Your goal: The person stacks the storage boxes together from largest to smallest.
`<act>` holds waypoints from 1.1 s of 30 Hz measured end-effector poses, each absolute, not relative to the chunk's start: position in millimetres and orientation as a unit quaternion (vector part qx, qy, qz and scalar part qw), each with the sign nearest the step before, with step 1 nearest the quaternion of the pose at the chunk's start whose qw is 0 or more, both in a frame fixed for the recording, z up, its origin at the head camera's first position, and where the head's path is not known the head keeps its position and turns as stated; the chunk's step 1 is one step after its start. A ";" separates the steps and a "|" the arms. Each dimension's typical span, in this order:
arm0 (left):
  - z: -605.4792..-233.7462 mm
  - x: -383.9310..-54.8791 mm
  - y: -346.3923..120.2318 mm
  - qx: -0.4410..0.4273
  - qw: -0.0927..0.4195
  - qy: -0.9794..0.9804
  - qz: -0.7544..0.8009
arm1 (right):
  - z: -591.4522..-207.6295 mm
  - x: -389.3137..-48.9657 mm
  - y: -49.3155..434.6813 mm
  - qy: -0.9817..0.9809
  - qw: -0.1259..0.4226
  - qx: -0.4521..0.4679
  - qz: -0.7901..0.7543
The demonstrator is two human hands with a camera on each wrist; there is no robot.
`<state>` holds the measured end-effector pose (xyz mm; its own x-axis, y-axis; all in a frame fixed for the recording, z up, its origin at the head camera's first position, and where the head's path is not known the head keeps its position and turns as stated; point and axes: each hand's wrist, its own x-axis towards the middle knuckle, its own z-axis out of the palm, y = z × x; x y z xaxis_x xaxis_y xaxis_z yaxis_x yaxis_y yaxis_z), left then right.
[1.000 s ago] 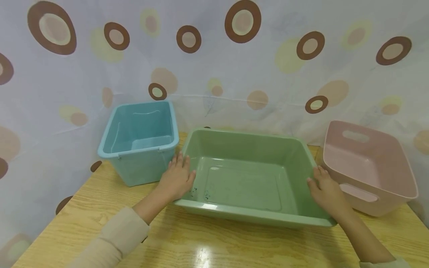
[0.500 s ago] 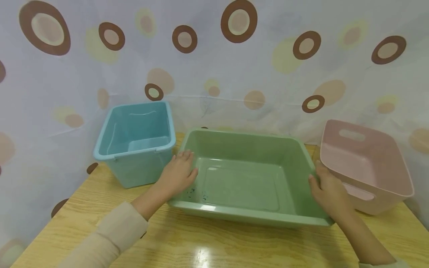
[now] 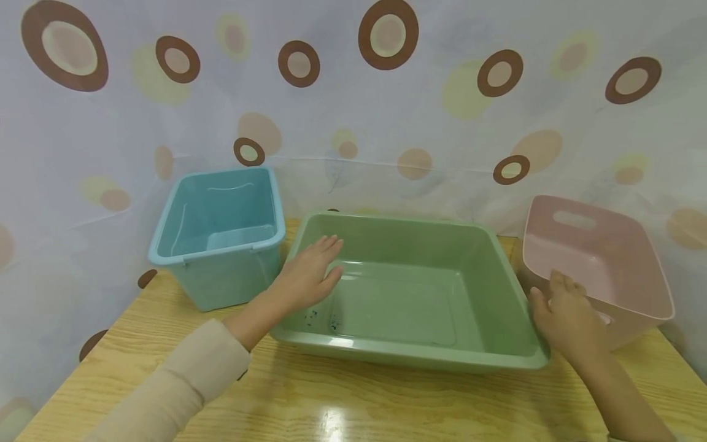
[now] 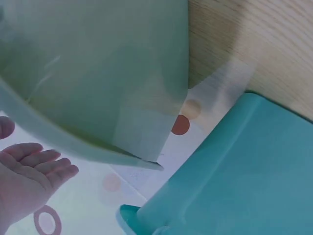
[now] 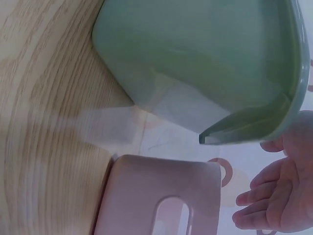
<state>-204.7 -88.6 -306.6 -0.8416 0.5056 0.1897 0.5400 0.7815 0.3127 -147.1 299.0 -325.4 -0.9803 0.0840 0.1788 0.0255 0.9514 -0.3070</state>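
Note:
A wide green plastic basin point(image 3: 409, 355) stands on the wooden table, with a few small blue specks inside at its near left corner. My left hand point(image 3: 306, 276) hovers over the basin's left side, fingers straight and holding nothing. In the left wrist view the left palm point(image 4: 24, 181) shows beyond the basin's rim. Off the basin's right rim, my right hand point(image 3: 574, 316) overlaps the near side of a pink bin point(image 3: 652, 307) in the head view. The right wrist view shows that palm point(image 5: 288, 191) bare, fingers loosely extended past the green rim.
A light blue bin point(image 3: 232, 276) stands to the left of the basin. The pink bin has oval handle holes. Behind everything hangs a white curtain point(image 3: 375, 110) with brown and yellow circles. The wooden table point(image 3: 287, 393) extends in front of the basin.
Both hands have come off the basin's side rims. The left hand moved right, over the basin; the right hand moved right, toward the pink bin. The view has shifted slightly.

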 end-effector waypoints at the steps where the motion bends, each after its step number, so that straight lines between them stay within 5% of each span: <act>1: -305.7 -205.2 -87.4 -0.281 0.048 -0.941 -0.180 | -326.0 -147.1 301.5 -0.984 0.091 -0.033 0.151; 8: -298.5 -206.3 -77.0 -0.297 0.051 -0.937 -0.178 | -330.1 -147.6 316.5 -0.986 0.081 -0.038 0.138; 18: -286.1 -214.0 -55.0 -0.320 0.057 -0.934 -0.149 | -331.1 -147.3 330.1 -0.972 0.150 -0.129 0.126; 33: -267.8 -228.5 -16.4 -0.329 0.029 -0.932 -0.148 | -329.9 -156.9 345.1 -0.958 0.064 -0.210 0.182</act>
<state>-228.5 -16.4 -267.8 -0.7821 0.6043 0.1521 0.6217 0.7398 0.2572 -156.9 345.1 -329.9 -0.9036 0.4260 0.0459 0.3794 0.8453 -0.3763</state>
